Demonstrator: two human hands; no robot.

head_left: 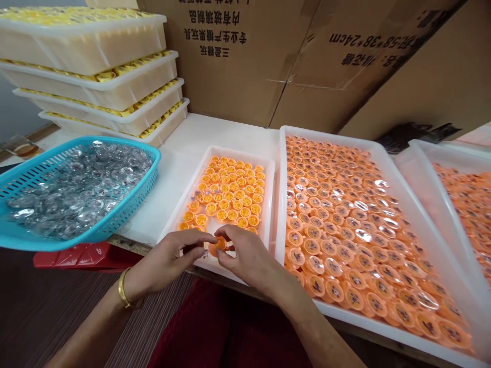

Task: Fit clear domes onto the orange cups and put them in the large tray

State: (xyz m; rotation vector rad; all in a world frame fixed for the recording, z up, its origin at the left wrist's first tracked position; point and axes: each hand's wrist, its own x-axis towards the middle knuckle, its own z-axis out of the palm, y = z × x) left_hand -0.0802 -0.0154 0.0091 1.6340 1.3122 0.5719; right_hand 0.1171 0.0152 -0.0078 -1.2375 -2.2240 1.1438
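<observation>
One orange cup [220, 244] sits pinched in right hand [248, 255] — left hand [169, 256] beside, grip unclear.

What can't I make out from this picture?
In the head view:
Orange piece: partly hidden by the right hand.
Blue basket: cut off by the left edge.
Rightmost tray: cut off by the right edge.
Lower stacked trays: contents mostly hidden by those above.
Printed tops in the large tray: designs too small, some under glare.

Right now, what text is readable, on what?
Left carton panel, upside down: "三盈糖玩"
Same: "专业生产糖果玩具"
Same: "内有玻璃制品"
Right carton panel, upside down: "58*38*24cm"
Blurred or cropped: other carton lines.
Too small: prints on orange cups, red plastic.
</observation>
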